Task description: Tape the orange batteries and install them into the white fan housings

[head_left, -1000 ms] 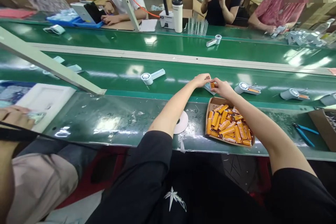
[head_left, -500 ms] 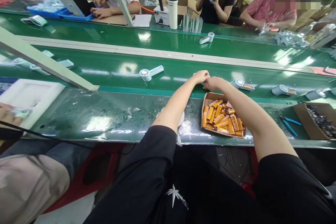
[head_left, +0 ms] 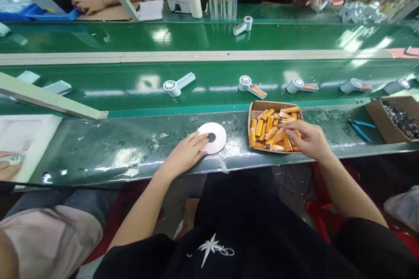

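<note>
My left hand (head_left: 187, 153) rests with outstretched fingers on the near left edge of a white roll (head_left: 219, 136) with a dark centre hole, which lies flat on the bench. Over the right side of a cardboard box (head_left: 250, 115), my right hand (head_left: 309, 138) has thumb and fingertips bent together around an orange cylindrical battery (head_left: 295, 132); the fingers partly cover it. Several more orange batteries (head_left: 262, 127) fill the box. Just beyond it, a light-blue handheld fan (head_left: 245, 83) lies on the green belt, with an orange battery in its open handle.
More fan bodies (head_left: 172, 88) lie along the green belt (head_left: 131, 96). Blue-handled pliers (head_left: 361, 131) and a box of small dark parts (head_left: 386, 124) are at right. A slanted metal post (head_left: 65, 100) stands left. Co-workers' hands (head_left: 87, 3) are across the belts.
Both hands have drawn back from the belt, the left to the white roll, the right into the battery box. The fan they were at now lies uncovered. The view has shifted.
</note>
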Tool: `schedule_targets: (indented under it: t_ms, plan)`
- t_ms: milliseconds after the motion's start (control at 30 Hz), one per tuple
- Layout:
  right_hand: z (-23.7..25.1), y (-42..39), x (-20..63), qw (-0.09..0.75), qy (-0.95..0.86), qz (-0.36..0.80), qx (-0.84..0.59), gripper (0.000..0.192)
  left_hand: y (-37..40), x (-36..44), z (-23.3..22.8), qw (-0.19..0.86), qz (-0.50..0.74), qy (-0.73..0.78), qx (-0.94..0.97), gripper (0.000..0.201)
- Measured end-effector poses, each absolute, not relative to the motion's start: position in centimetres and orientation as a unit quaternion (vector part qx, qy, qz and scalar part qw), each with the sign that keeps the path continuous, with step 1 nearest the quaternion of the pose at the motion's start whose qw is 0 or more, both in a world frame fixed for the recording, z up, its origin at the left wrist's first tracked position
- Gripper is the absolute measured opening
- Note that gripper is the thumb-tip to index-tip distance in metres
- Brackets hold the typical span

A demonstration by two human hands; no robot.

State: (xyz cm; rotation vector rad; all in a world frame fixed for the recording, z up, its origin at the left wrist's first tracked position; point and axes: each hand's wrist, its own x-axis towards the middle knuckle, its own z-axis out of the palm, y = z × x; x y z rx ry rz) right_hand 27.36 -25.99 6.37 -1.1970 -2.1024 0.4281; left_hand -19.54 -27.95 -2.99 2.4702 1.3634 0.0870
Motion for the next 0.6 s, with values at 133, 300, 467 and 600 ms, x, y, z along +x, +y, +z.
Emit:
schedule_targets:
  t_ms: [133,300,467,600]
  plan:
    - [5.5,-28.7,21.0,0.329,-0.797,0.274,-0.426,0.021,-28.2,-18.5,-2.4,0.120,0.045,0.457,0.880,0.051]
    - [3.1,-31.6,14.9,0.299,-0.668,0.523,-0.438,0.046,-29.5,-15.1,-1.1,0.011,0.242,0.455,0.857,0.042]
    - [1.3,-33.9,12.7,0.218,-0.709,0.582,-0.334,0.046,-31.8,-12.6,-0.3,-0.041,0.379,0.432,0.818,0.041]
    - [2.0,-33.1,15.5,0.081,-0.815,0.503,-0.275,0.031,-32.2,-13.5,-0.6,-0.061,0.379,0.447,0.808,0.045]
